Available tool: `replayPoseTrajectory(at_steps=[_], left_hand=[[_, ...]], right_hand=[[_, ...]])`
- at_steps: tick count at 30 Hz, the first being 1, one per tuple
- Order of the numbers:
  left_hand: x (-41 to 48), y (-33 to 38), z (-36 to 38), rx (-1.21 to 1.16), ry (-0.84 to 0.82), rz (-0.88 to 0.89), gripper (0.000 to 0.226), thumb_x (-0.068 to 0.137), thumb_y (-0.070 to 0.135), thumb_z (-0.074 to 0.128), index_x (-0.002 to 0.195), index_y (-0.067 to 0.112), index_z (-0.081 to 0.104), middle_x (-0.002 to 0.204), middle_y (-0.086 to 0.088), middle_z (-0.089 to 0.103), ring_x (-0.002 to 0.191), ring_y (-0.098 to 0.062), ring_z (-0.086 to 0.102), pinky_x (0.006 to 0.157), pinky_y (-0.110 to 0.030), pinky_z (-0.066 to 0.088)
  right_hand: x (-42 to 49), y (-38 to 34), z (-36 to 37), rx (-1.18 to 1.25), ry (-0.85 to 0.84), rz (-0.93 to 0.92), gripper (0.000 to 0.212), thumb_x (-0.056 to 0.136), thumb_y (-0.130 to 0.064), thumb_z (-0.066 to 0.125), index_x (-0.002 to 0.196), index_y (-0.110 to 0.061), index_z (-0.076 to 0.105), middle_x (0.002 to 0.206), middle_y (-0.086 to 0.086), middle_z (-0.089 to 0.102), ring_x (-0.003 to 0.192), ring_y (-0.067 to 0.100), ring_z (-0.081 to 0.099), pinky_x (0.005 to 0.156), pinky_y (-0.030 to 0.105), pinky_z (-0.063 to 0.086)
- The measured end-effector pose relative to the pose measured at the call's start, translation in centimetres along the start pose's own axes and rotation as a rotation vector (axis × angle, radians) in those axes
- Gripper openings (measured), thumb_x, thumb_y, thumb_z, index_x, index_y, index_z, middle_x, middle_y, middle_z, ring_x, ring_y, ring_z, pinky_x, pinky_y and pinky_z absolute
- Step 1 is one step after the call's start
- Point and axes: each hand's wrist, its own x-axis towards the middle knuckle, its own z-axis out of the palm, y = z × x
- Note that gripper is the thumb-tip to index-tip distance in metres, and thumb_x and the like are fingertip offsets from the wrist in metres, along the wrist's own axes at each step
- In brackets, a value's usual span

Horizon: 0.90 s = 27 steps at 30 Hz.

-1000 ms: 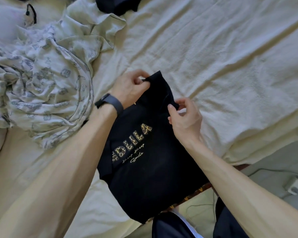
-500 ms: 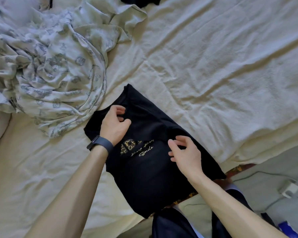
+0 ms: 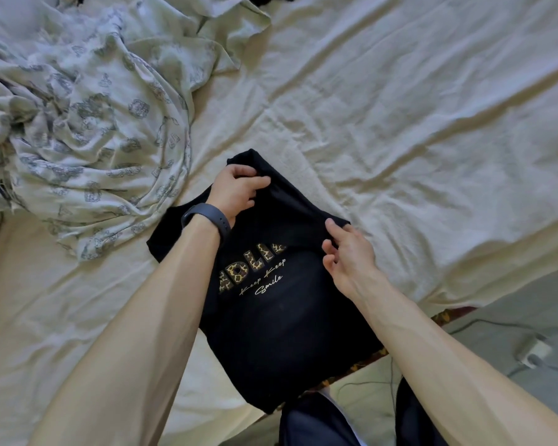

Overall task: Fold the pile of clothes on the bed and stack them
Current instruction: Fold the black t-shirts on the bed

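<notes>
The soft black T-shirt (image 3: pixel 271 333) lies on the wrinkled bed (image 3: pixel 400 123), right of the crumpled printed pile (image 3: pixel 87 130), with its long axis pointing away from the person. Curled fingers of the left hand (image 3: pixel 236 194) and right hand (image 3: pixel 348 255) pinch its far fold.

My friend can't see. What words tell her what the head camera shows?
The left hand and right hand each grip the top edge of a black T-shirt lying on a bed sheet. A crumpled patterned cloth lies beside it.
</notes>
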Motion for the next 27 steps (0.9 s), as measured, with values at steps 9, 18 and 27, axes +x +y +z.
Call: replayPoseTrajectory(at_steps=[9,18,27], left_hand=[[2.1,2.0,1.3,0.048,-0.040,0.046,0.012,0.088,0.028,0.077,0.098,0.023,0.072,0.107,-0.001,0.075,0.101,-0.023,0.072,0.093,-0.045,0.057],[-0.2,-0.3,3.3,0.142,0.333,0.346,0.031,0.087,0.028,0.067,0.117,0.031,0.058,0.102,0.013,0.064,0.089,-0.003,0.063,0.084,-0.024,0.052],[0.1,-6.1,3.9,1.303,0.167,0.764,0.061,0.105,0.049,0.021,0.160,0.033,0.000,0.168,0.008,-0.007,0.154,-0.013,-0.008,0.122,-0.052,-0.008]], right_hand=[[1.2,-0.2,0.1,-0.207,-0.035,-0.047,0.012,0.090,-0.031,0.078,0.095,-0.023,0.070,0.096,-0.007,0.070,0.051,0.003,0.057,0.042,0.017,0.039],[-0.3,0.7,-1.1,-0.813,0.153,-0.628,0.028,0.092,-0.053,0.064,0.103,-0.030,0.052,0.100,-0.017,0.062,0.087,0.004,0.065,0.080,0.028,0.050],[3.3,0.4,1.1,-1.669,0.011,-1.439,0.054,0.105,-0.028,0.042,0.155,-0.012,0.037,0.166,0.005,0.028,0.154,0.023,0.021,0.121,0.047,0.024]])
